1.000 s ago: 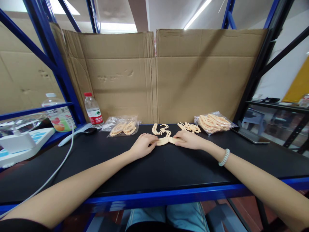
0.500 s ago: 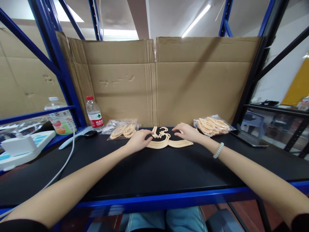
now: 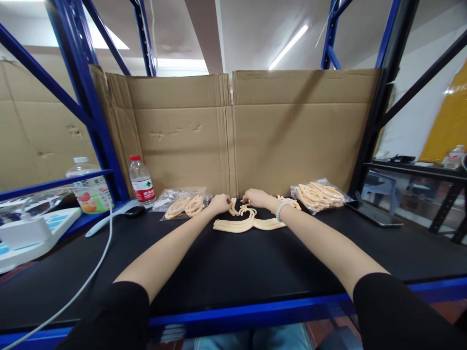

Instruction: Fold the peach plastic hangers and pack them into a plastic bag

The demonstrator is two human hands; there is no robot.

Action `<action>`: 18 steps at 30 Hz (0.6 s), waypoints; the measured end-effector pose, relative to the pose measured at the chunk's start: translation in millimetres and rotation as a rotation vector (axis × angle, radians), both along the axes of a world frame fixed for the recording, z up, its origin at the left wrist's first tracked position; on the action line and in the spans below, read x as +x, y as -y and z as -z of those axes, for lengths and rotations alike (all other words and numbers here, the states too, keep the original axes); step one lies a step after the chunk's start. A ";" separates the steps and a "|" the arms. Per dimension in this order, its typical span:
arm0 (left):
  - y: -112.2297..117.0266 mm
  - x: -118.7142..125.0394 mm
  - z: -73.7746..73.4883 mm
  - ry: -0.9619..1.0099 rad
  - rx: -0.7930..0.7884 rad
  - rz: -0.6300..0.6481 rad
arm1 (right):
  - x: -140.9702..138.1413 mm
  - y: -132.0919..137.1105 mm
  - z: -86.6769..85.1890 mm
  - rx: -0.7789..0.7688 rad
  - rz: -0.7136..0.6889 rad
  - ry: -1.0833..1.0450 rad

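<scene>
Pale carved pieces that look like wood lie in the middle of the black tabletop. Nearest me, a wide curved strip and a matching one meet at the centre, beneath curled scrolls. My left hand is closed at the left of a small upright piece; what its fingers hold, if anything, is hidden. Opposite it, my right hand bends over the far side of the scrolls, fingertips pinched downward and their contents too small to tell. More carved pieces show beyond my right wrist.
Clear bags of similar pieces lie left and right. A water bottle, a white cable and a power strip are at left. A phone-like flat object lies right; cardboard stands behind.
Both hands have reached farther forward and closer together, and their fingers have closed from a spread pose. My right hand now covers the far curl. The camera view has shifted slightly.
</scene>
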State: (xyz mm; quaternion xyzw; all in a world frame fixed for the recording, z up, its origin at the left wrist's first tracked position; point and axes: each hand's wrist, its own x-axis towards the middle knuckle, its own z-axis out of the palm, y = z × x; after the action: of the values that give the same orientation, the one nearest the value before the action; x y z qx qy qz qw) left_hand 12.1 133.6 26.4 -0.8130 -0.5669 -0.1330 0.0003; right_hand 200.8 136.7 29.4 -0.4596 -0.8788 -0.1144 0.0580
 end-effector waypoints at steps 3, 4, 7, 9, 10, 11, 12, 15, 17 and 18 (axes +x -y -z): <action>-7.1 1.5 3.9 0.006 -0.008 -0.039 | -4.5 -2.0 3.8 0.005 0.015 0.017; -8.7 2.1 4.6 0.007 -0.009 -0.051 | -5.2 -2.1 4.5 0.013 0.017 0.016; -11.8 4.4 4.6 0.009 -0.013 -0.084 | -4.9 -1.6 6.0 0.051 0.017 0.002; -12.5 6.3 3.3 0.011 -0.019 -0.109 | -2.2 -0.7 6.1 0.087 0.010 -0.021; -12.6 7.4 2.6 0.013 -0.022 -0.122 | -0.1 0.0 5.6 0.109 0.008 -0.040; -12.5 8.5 2.1 0.015 -0.023 -0.134 | 2.3 0.9 4.7 0.134 0.007 -0.064; -12.2 9.6 1.9 0.018 -0.024 -0.143 | 4.9 2.3 3.1 0.162 0.010 -0.096; -10.8 12.7 2.9 0.029 -0.026 -0.149 | 12.6 9.4 -4.5 0.252 0.049 -0.219; -9.7 13.7 3.8 0.040 -0.030 -0.145 | 17.0 17.0 -10.8 0.300 0.087 -0.308; -9.4 13.4 3.7 0.050 -0.032 -0.145 | 19.1 21.6 -13.6 0.316 0.104 -0.347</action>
State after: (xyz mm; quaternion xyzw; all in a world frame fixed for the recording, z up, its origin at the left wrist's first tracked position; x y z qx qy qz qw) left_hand 25.5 143.1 22.6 -0.7661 -0.6262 -0.1436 -0.0173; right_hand 219.9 115.2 43.1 -0.5021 -0.8020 -0.1727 0.2735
